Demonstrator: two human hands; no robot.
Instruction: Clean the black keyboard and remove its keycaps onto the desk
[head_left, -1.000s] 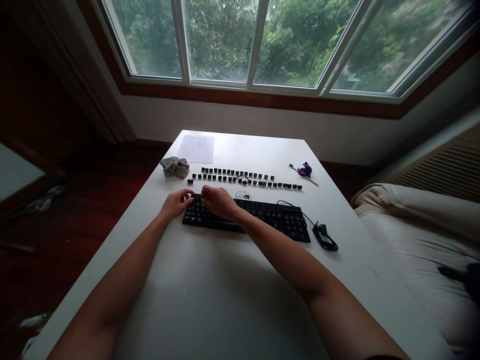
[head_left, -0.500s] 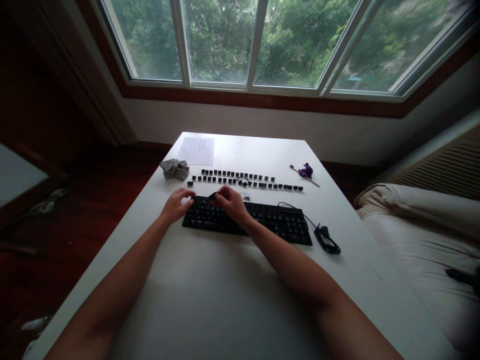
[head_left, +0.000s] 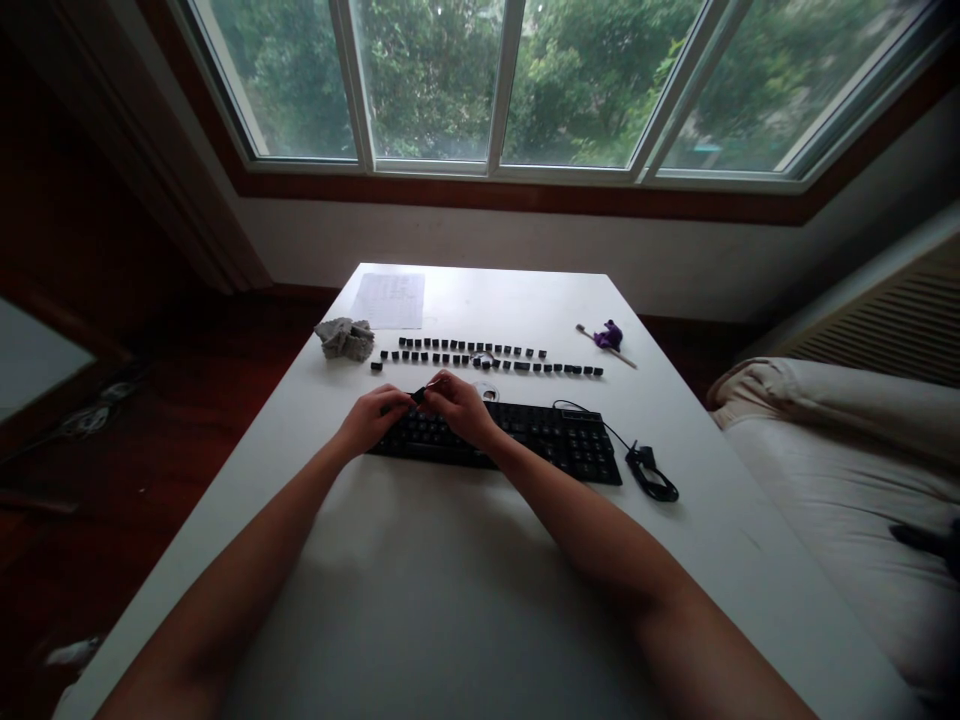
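A black keyboard (head_left: pixel 525 430) lies across the white table, under both my hands. Above its upper left part, my left hand (head_left: pixel 373 415) pinches a small black piece that looks like a keycap (head_left: pixel 418 396). My right hand (head_left: pixel 459 405) meets it there, fingers closed on a small tool with a thin shiny part, which looks like a keycap puller (head_left: pixel 433 384). The fingers hide most of both items. Behind the keyboard, loose black keycaps (head_left: pixel 521 366) stand in rows.
A grey cloth (head_left: pixel 345 340) and a printed sheet (head_left: pixel 388 300) lie at the back left. At the back right, a brush (head_left: pixel 622 358) rests by a purple cloth (head_left: pixel 608 336). The coiled cable (head_left: pixel 656 485) sits right of the keyboard. White rings lie among and below the keycaps.
My left hand has moved right from the keyboard's left corner to the small black piece and closed its fingers on it. My right hand stays nearly in place.
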